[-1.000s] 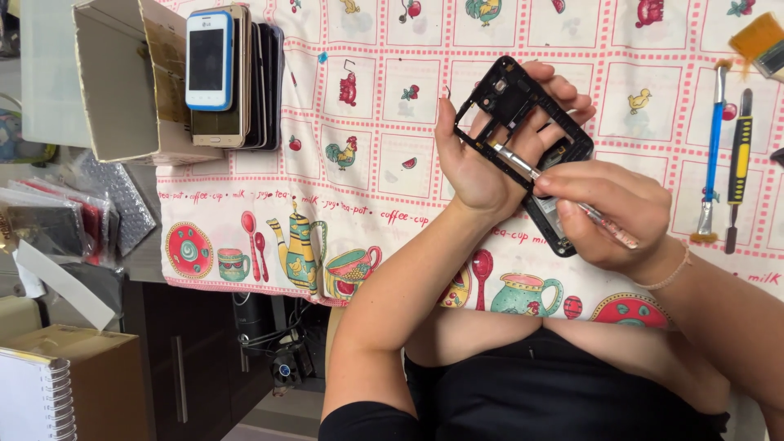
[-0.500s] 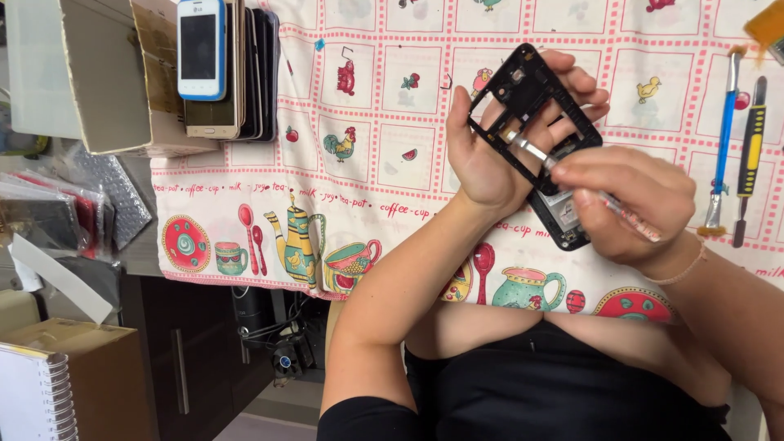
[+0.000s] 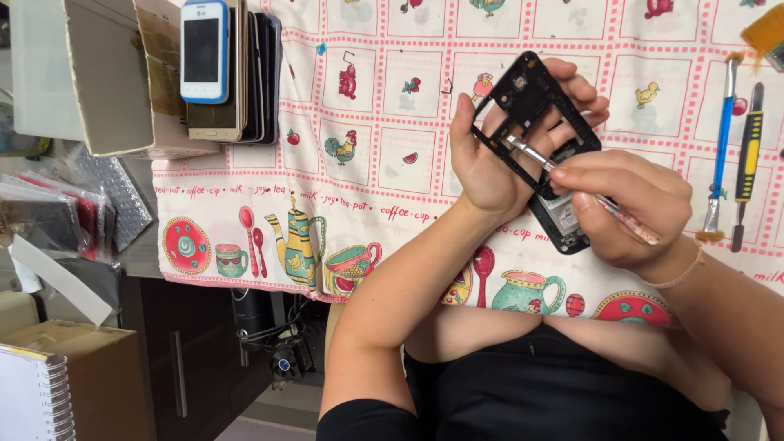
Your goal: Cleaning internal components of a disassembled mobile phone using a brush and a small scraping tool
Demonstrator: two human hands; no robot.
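My left hand [image 3: 490,155] grips a black phone frame [image 3: 535,106] with open cut-outs, held above the patterned tablecloth [image 3: 384,163]. My right hand [image 3: 625,208] pinches a thin metal tool [image 3: 531,153] like a pen. Its tip rests inside the frame, near the middle. The lower end of the frame, with a grey part in it, shows under my right fingers.
A row of phones [image 3: 224,69] stands on edge at the upper left beside a cardboard box [image 3: 98,77]. A blue-handled tool [image 3: 720,155] and a yellow-and-black one [image 3: 747,159] lie at the right. Bagged items, a brown box and a spiral notebook [image 3: 33,396] are at the left.
Both hands and the frame have shifted slightly up and right in view. The tool tip stays inside the frame.
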